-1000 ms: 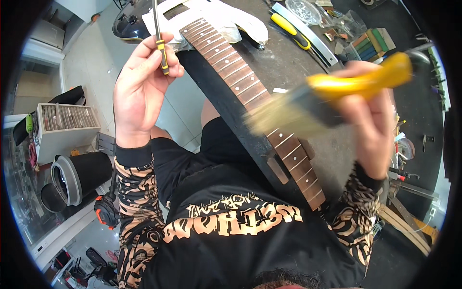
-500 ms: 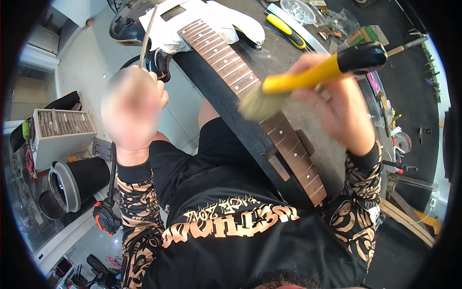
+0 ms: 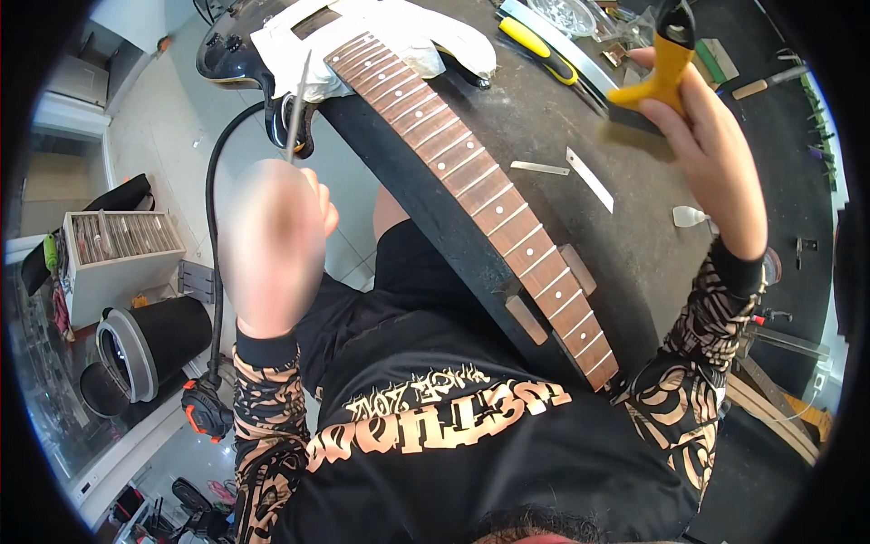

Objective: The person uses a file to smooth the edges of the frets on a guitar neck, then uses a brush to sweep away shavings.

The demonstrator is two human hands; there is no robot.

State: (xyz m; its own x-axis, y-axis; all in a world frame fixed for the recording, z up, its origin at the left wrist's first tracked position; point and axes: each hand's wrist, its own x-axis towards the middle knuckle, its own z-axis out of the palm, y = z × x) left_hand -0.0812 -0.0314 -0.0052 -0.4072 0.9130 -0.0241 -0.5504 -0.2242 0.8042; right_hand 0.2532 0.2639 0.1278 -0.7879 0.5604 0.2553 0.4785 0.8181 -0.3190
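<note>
My right hand [image 3: 720, 159] is closed around a wide brush [image 3: 660, 77] with a yellow and black handle. Its bristles hang over the bench, right of the guitar neck. On the left, my left hand [image 3: 276, 240] grips a thin, file-like metal tool [image 3: 297, 109] that points up and away; a blur covers much of this hand. Between my hands the guitar's fretted wooden fingerboard [image 3: 494, 204] slants from far left to near right. White covering [image 3: 399, 36] lies over part of the guitar's dark body [image 3: 234, 65].
A long black support [image 3: 408, 199] runs along the neck's left side. Right of the neck lie a metal blade [image 3: 591, 181], a shorter strip [image 3: 540, 168] and a small clear bottle [image 3: 691, 217]. Farther off is a yellow and black cutter [image 3: 536, 50]. A black bin [image 3: 168, 340] stands at left.
My right hand has swung the brush off the fingerboard, up and to the right. My left hand has shifted slightly right and nearer with the thin tool.
</note>
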